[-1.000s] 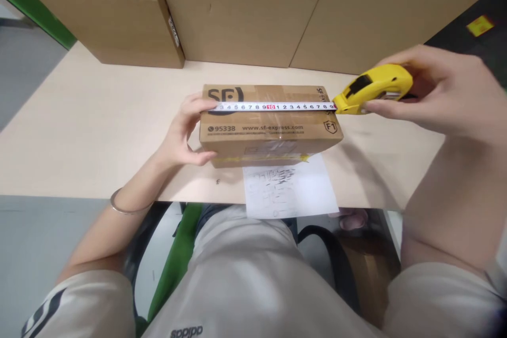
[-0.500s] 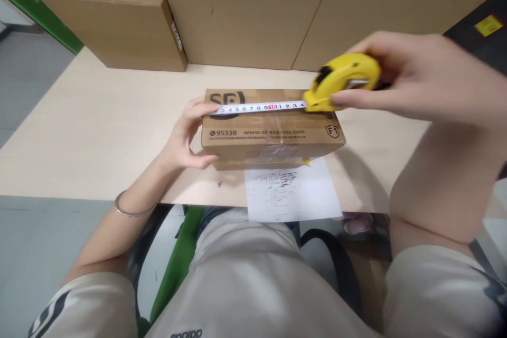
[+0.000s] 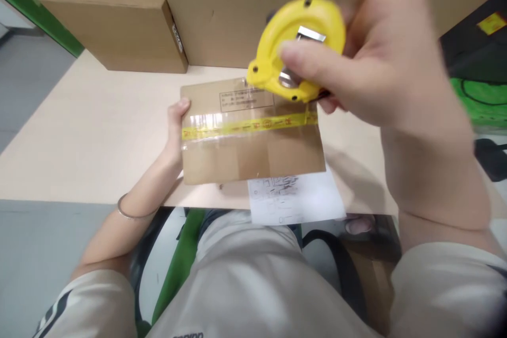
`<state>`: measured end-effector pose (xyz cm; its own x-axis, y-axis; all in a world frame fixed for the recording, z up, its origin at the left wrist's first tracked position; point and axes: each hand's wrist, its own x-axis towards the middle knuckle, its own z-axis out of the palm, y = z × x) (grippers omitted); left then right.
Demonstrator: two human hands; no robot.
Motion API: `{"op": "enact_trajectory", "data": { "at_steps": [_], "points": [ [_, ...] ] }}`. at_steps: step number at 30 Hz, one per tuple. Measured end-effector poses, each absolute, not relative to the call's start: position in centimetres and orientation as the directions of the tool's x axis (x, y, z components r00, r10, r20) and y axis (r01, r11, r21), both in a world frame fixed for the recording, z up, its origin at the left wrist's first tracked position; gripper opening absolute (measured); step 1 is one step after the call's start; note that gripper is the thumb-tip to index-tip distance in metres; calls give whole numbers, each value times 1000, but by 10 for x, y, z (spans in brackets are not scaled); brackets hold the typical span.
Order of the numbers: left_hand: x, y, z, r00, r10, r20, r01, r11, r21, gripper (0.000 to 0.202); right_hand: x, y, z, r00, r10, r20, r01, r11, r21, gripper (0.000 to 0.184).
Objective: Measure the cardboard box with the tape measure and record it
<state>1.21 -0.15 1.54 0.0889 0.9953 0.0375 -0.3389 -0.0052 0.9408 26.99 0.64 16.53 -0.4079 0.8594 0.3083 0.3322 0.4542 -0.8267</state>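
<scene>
My left hand [image 3: 176, 124] grips the left side of a brown cardboard box [image 3: 253, 156]. A broad face of the box, crossed by yellow printed tape [image 3: 237, 128] under clear tape, is turned towards me, with a black printed frame near its top edge. In my right hand [image 3: 356, 63] is a yellow tape measure [image 3: 301, 47], held just above the box and covering its upper right corner. The thumb presses on the metal clip side of the case. No drawn-out blade shows. Most of the left fingers are hidden behind the box.
A white sheet with handwriting [image 3: 297, 200] lies at the table's front edge, partly under the box. Large cardboard boxes [image 3: 222, 16] line the back of the table [image 3: 99, 132]; a smaller carton [image 3: 114, 31] stands at back left. Something green [image 3: 479, 100] is at the right.
The tape blade, earlier stretched along the box's printed top, has gone back into the case. My right hand has lifted and moved left, and the box has been tipped so its taped face shows.
</scene>
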Motion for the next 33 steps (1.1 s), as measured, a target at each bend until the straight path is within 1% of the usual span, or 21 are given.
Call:
{"op": "enact_trajectory", "data": {
  "at_steps": [1, 2, 4, 6, 7, 8, 10, 11, 12, 13, 14, 16, 17, 18, 20, 23, 25, 27, 29, 31, 33],
  "points": [
    [14, -3, 18, 92, 995, -47, -337, 76, 938, 74, 271, 6, 156, -397, 880, 262, 361, 412, -837, 38],
    [15, -4, 19, 89, 990, -113, -332, 137, 933, 73, 271, 7, 144, -394, 888, 237, 407, 400, -822, 34],
    [17, -4, 19, 82, 977, -197, -311, 213, 926, 70, 269, 13, 115, -420, 887, 194, 522, 411, -747, 33],
    [19, -3, 19, 71, 972, -223, -288, 234, 929, 71, 268, 21, 92, -459, 849, 262, 626, 518, -583, 33],
    [20, -3, 20, 68, 971, -228, -279, 238, 930, 72, 268, 25, 84, -484, 824, 296, 656, 565, -501, 34],
    [21, -4, 21, 70, 969, -236, -274, 246, 930, 73, 270, 29, 80, -502, 805, 315, 671, 593, -445, 36],
    [23, -5, 24, 79, 961, -263, -282, 275, 919, 73, 279, 35, 80, -487, 802, 347, 686, 596, -416, 39],
    [23, -6, 26, 86, 955, -285, -293, 297, 909, 72, 287, 37, 82, -442, 822, 358, 707, 566, -424, 39],
    [24, -7, 26, 87, 948, -307, -305, 319, 897, 71, 296, 39, 84, -377, 860, 343, 756, 500, -423, 40],
    [24, -8, 26, 83, 941, -328, -314, 337, 887, 70, 307, 41, 85, -302, 908, 292, 822, 403, -403, 41],
    [25, -8, 26, 75, 935, -347, -319, 352, 880, 69, 318, 42, 83, -225, 952, 209, 888, 288, -359, 43],
    [27, -9, 24, 67, 925, -374, -325, 375, 868, 66, 339, 43, 73, -86, 996, -5, 972, 83, -222, 45],
    [28, -9, 24, 59, 925, -376, -335, 373, 865, 65, 348, 43, 64, -38, 994, -106, 986, 20, -164, 43],
    [29, -8, 23, 52, 926, -374, -351, 367, 862, 64, 355, 41, 54, -10, 983, -181, 991, -14, -134, 39],
    [33, -6, 23, 34, 933, -359, -391, 343, 854, 62, 363, 37, 33, 13, 966, -260, 992, -46, -121, 33],
    [38, 2, 24, 20, 942, -336, -437, 311, 844, 59, 368, 27, 16, 9, 959, -284, 984, -58, -166, 27],
    [39, 8, 24, 28, 948, -318, -450, 296, 842, 59, 374, 22, 15, -3, 962, -273, 966, -68, -250, 24],
    [40, 14, 24, 48, 953, -301, -452, 289, 844, 62, 384, 20, 19, -19, 968, -252, 920, -82, -382, 29],
    [39, 19, 23, 78, 953, -293, -444, 297, 846, 65, 395, 20, 21, -21, 977, -212, 839, -98, -535, 33],
    [38, 24, 22, 116, 947, -298, -433, 318, 843, 68, 405, 24, 18, -2, 988, -152, 711, -106, -696, 35],
    [36, 28, 20, 119, 949, -294, -429, 316, 846, 70, 409, 30, 8, 7, 995, -100, 546, -88, -833, 45]
  ]
}}
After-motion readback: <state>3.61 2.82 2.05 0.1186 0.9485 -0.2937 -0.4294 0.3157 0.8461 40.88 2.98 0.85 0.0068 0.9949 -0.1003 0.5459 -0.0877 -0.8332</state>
